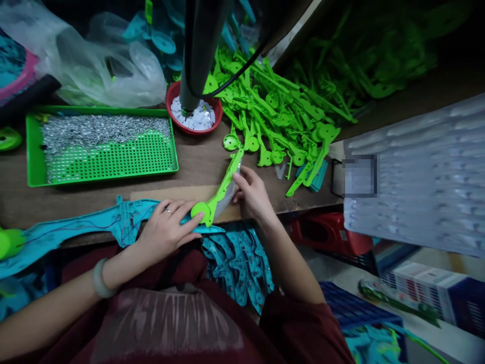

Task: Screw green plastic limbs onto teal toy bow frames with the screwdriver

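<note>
A long blue plastic part [85, 222] with thin wires lies along the table's front edge. My left hand [168, 227], wearing a ring, rests over its right end, and its fingertips press on the round end of a green plastic part [220, 194]. That green part slants up and to the right, with a clear film-like piece [226, 198] along its right side. My right hand [252, 194] pinches the clear piece and the green part near the upper end; its other fingers are curled behind.
A green tray [113, 164] of small metal pieces is at the left, beside a red bowl [170, 98] of white pieces under a dark post [195, 60]. Green parts [280, 108] are heaped behind my hands. Blue parts [238, 268] lie below the table edge.
</note>
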A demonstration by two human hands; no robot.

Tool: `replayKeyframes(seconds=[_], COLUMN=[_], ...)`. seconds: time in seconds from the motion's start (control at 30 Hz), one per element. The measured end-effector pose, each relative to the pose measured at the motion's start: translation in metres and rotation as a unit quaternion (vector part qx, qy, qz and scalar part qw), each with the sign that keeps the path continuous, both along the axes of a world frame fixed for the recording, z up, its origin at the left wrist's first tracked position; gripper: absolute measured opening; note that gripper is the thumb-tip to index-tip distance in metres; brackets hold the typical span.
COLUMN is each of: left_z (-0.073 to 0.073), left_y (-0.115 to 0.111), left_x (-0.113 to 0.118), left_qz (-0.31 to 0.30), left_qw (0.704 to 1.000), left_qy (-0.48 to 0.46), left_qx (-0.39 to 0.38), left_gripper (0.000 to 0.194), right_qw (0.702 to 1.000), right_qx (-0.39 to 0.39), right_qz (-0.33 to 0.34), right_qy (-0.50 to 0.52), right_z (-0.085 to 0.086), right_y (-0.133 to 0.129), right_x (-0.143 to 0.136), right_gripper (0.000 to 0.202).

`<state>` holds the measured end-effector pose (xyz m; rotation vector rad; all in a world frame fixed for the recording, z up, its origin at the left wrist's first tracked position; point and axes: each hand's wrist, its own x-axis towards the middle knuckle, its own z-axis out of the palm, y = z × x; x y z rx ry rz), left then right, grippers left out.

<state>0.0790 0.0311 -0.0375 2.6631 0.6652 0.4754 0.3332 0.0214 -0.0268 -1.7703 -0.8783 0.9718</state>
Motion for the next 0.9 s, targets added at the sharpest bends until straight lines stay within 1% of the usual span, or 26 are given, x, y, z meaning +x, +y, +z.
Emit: replayKeyframes(seconds=[0.03,0.1,0.17,0.2,0.3,0.33,0.4,0.47,0.57,0.67,0.73,0.83,0.9], left_z=[-0.001,-0.003,-0.002,0.000,0.011,0.015,0.023,0.027,0.028,0.025,0.023,0.021,0.019], left_y=[-0.001,-0.002,-0.002,-0.002,0.002,0.005,0.013,0.022,0.031,0.034,0.034,0.032,0.029], left_x=[-0.001,-0.003,-0.003,-0.001,0.010,0.015,0.026,0.034,0.040,0.042,0.043,0.043,0.042], left_qz=[0.000,-0.002,-0.004,0.001,0.056,0.075,0.088,0.068,0.046,0.047,0.050,0.053,0.059], left_qw=[1.000,1.000,0.999,0.999,0.995,0.992,0.984,0.975,0.964,0.961,0.962,0.962,0.961], left_qy=[-0.011,-0.026,-0.029,-0.028,0.001,0.019,0.060,0.090,0.107,0.107,0.105,0.084,0.067], left_qx=[-0.002,-0.004,-0.014,-0.027,-0.081,-0.100,-0.143,-0.190,-0.238,-0.249,-0.249,-0.254,-0.261], left_gripper=[0.029,0.026,0.027,0.031,0.053,0.056,0.050,0.037,0.029,0.025,0.023,0.022,0.021], right_qw=[0.997,0.986,0.981,0.980,0.977,0.976,0.979,0.983,0.987,0.988,0.987,0.975,0.966], right_qx=[-0.023,-0.029,-0.002,0.015,0.048,0.054,0.065,0.069,0.066,0.057,0.037,-0.039,-0.080], right_qz=[0.022,0.061,0.076,0.078,0.073,0.067,0.053,0.042,0.034,0.031,0.050,0.123,0.153], right_qy=[0.069,0.150,0.178,0.184,0.197,0.197,0.186,0.165,0.143,0.141,0.150,0.184,0.190], right_z=[-0.001,-0.001,0.001,0.002,-0.002,-0.004,-0.010,-0.015,-0.019,-0.017,-0.012,-0.003,0.000], right_y=[0.005,0.013,0.016,0.016,0.014,0.013,0.011,0.009,0.009,0.008,0.006,-0.004,-0.012], right_x=[-0.001,-0.005,-0.009,-0.011,-0.013,-0.013,-0.013,-0.014,-0.015,-0.016,-0.013,-0.006,0.000], right_gripper=[0.053,0.052,0.049,0.047,0.049,0.050,0.054,0.058,0.060,0.056,0.052,0.048,0.046])
